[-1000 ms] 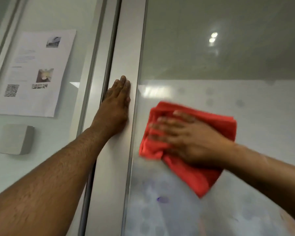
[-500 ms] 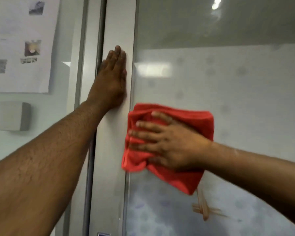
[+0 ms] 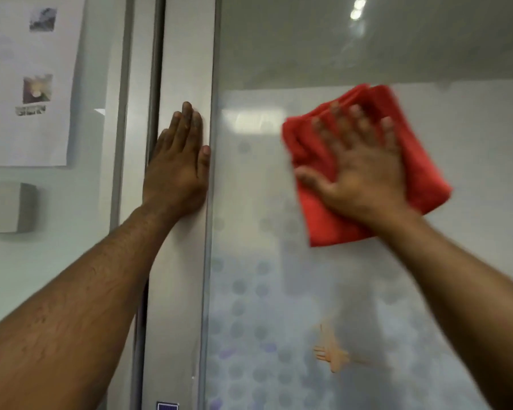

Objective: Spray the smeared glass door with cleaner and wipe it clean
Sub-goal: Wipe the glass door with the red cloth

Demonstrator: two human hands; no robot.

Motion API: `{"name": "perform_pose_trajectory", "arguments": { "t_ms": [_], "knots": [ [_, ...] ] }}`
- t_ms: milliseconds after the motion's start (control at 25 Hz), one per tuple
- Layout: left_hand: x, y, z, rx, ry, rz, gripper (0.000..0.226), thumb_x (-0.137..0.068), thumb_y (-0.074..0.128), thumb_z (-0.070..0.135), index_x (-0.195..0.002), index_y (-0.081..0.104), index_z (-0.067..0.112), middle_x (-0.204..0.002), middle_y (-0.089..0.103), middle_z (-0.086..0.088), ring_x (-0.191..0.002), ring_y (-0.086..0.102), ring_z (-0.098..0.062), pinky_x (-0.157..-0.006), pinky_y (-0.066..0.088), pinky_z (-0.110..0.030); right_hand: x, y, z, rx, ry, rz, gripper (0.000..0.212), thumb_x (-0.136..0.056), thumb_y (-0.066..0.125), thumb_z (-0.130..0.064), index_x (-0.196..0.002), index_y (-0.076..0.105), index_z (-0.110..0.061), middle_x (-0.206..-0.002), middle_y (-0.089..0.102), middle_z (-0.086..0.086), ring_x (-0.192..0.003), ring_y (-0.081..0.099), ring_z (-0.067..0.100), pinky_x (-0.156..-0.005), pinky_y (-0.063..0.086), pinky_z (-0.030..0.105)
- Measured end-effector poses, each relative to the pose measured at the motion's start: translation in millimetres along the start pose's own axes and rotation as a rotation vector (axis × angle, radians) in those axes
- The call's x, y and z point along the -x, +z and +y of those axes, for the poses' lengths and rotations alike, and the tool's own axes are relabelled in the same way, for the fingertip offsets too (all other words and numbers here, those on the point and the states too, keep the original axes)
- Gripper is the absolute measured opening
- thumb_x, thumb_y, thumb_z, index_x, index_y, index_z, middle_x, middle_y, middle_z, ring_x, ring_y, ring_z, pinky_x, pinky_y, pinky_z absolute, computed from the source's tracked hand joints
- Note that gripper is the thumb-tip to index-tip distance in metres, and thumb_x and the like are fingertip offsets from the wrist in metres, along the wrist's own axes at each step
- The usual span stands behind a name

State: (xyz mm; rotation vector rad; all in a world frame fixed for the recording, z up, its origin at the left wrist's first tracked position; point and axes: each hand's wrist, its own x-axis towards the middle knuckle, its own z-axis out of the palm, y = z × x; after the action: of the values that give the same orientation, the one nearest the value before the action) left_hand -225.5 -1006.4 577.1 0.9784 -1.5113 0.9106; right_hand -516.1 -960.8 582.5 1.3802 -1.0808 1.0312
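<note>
While the left hand (image 3: pixel 176 170) braces flat and empty on the aluminium door frame (image 3: pixel 187 69), the right hand (image 3: pixel 359 170), fingers spread, presses a folded red cloth (image 3: pixel 421 173) against the frosted glass door (image 3: pixel 249 202): wiping step. Next move, judged: descend to the orange smear (image 3: pixel 333 355) below. Half a second earlier the cloth lay beside the frame, lower left.

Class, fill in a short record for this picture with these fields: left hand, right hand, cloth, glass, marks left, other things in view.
left hand: left hand flat on the door frame, fingers together, holding nothing
right hand: right hand spread flat, pressing the cloth to the glass
cloth: red cloth, folded, blurred by motion
glass: glass door, frosted with a dot pattern lower down
marks left: orange smear low on the glass, below the cloth
other things in view: paper notice and a small grey box on the wall at left
</note>
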Motion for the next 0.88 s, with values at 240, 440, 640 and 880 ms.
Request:
{"name": "perform_pose_trajectory", "arguments": {
  "t_ms": [240, 440, 640, 880],
  "knots": [
    [75.9, 14.7, -0.4, 0.019, -0.054, 0.045, 0.059, -0.105, 0.021, 0.036, -0.159, 0.013, 0.012, -0.167, 0.005, -0.005, -0.153, 0.000, -0.011, -0.122, -0.004, -0.022, 111.9, 0.6, -13.9, -0.061, -0.521, -0.153, 0.054, -0.091, 0.049, -0.041, -0.144, 0.044, -0.032, -0.154, 0.038, 0.000, -0.144, 0.033, 0.025, -0.117, 0.016, 0.052],
    [100.7, 14.8, -4.5, 0.003, -0.115, 0.091, 0.059, -0.105, 0.018, 0.036, -0.160, 0.002, 0.018, -0.166, -0.006, 0.005, -0.151, -0.010, -0.007, -0.121, -0.009, -0.022, 33.8, -8.2, 94.7, -0.111, 0.117, -0.011, 0.053, -0.098, 0.038, -0.041, -0.150, 0.028, -0.032, -0.159, 0.028, -0.001, -0.148, 0.020, 0.025, -0.118, 0.009, 0.049],
    [100.9, 41.8, 56.8, 0.096, -0.098, 0.104, 0.060, -0.104, 0.021, 0.034, -0.159, 0.009, 0.012, -0.167, 0.006, -0.009, -0.153, 0.005, -0.021, -0.120, -0.009, -0.021, 93.2, -27.9, 78.1, -0.020, -0.159, -0.018, 0.055, -0.093, 0.049, -0.035, -0.147, 0.040, -0.026, -0.156, 0.035, 0.002, -0.147, 0.026, 0.024, -0.117, 0.017, 0.053],
    [121.2, 56.6, -10.7, 0.033, -0.163, 0.081, 0.061, -0.105, 0.016, 0.040, -0.160, 0.003, 0.019, -0.168, 0.004, -0.007, -0.154, 0.006, -0.027, -0.125, 0.009, -0.047, 107.1, -38.9, 188.7, -0.044, 0.312, 0.015, 0.052, -0.095, 0.039, -0.032, -0.147, 0.035, -0.026, -0.156, 0.035, 0.005, -0.146, 0.025, 0.028, -0.117, 0.013, 0.054]
  ]
}}
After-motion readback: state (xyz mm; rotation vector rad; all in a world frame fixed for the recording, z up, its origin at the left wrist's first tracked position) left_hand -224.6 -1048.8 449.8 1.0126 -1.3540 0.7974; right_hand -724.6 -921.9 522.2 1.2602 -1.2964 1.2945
